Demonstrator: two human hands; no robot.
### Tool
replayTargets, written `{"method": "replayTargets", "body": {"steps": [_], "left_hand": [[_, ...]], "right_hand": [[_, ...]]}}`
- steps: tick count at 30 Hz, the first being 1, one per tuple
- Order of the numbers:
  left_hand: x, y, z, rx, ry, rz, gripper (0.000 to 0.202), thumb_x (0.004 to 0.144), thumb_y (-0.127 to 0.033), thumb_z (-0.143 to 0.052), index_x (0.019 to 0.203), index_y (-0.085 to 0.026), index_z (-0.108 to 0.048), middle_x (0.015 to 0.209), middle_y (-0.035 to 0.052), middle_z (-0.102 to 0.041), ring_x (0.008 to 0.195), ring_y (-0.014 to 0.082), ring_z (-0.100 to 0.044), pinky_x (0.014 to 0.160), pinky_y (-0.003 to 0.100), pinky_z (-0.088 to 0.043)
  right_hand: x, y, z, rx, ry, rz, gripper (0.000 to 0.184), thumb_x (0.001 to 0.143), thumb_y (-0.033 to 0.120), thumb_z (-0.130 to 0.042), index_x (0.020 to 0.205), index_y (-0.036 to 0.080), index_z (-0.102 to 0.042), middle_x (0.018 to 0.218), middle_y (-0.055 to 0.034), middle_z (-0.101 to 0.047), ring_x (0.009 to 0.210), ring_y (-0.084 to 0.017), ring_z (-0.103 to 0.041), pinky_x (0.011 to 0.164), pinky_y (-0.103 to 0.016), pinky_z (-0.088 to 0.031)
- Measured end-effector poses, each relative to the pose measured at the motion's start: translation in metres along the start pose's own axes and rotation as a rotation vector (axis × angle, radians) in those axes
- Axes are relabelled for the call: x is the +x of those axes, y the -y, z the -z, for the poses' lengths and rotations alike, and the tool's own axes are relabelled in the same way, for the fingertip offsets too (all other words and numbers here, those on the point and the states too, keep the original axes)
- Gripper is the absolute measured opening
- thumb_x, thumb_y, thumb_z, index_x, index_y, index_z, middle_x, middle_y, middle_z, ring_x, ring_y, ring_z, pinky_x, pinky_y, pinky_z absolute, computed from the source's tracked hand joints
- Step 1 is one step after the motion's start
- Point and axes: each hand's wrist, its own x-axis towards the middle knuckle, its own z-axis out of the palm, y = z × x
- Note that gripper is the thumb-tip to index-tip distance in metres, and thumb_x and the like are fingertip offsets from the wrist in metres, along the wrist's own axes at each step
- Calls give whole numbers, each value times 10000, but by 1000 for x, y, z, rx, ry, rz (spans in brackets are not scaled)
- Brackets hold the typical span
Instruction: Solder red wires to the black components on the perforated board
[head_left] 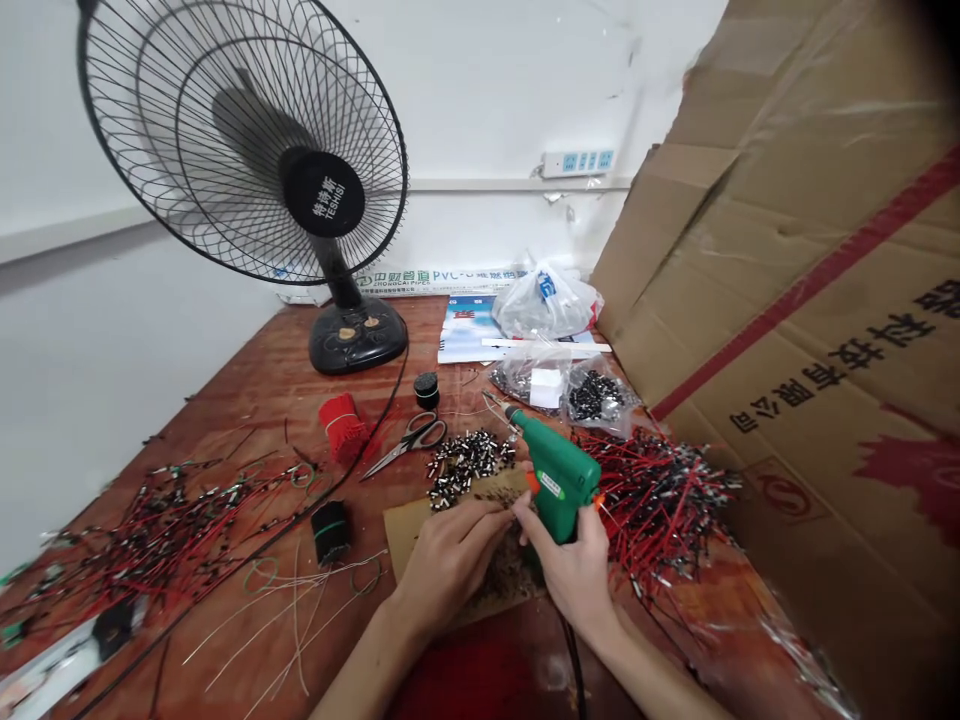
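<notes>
My right hand (576, 575) is wrapped round the handle of a green soldering gun (562, 468) with an orange trigger. Its metal tip points up and to the left. My left hand (452, 555) is closed, its fingertips pressed together and meeting those of the right hand beside the gun. Whatever the left fingers pinch is too small and hidden to make out. Under both hands lies a stained piece of cardboard (409, 540). Just beyond it is a heap of small black and silver connectors (472, 460).
Red and black wires pile up on the right (660, 500) and left (165, 540). Scissors (405, 443), a red wire bundle (343, 428) and a black wire bundle (330, 532) lie left of centre. A fan (322, 190) stands behind; a large carton (810, 330) walls the right.
</notes>
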Motion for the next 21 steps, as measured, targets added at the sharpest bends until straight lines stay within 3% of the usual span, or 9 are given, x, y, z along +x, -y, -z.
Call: {"method": "replayTargets", "body": {"steps": [4,9,21], "left_hand": [[-1,2,-1,46,19,-31,189,904,-112,-531,1071,-185,-581,950,23,-666,772,112,-590,676,225,-457],[-4,12,-3,61,-40,12,152,896,-135,-559,1030,-188,-608,1011,17,-679,862,112,-627,765,221,-476],[-2,11,-7,62,30,88,112,939,-245,-512,984,-210,-609,875,-2,-642,792,125,-594,700,240,-439]], "right_hand": [[-1,-6,0,-37,-13,51,398,736,404,-714,913,57,-633,857,-64,-661,702,-18,-597,666,-108,-507],[-2,-14,1,-39,17,83,390,749,397,-704,916,48,-653,876,-79,-664,736,-28,-613,691,-112,-516],[0,-25,-4,-15,-102,143,402,772,404,-674,889,20,-645,826,-96,-662,673,-34,-618,709,-128,-531]]}}
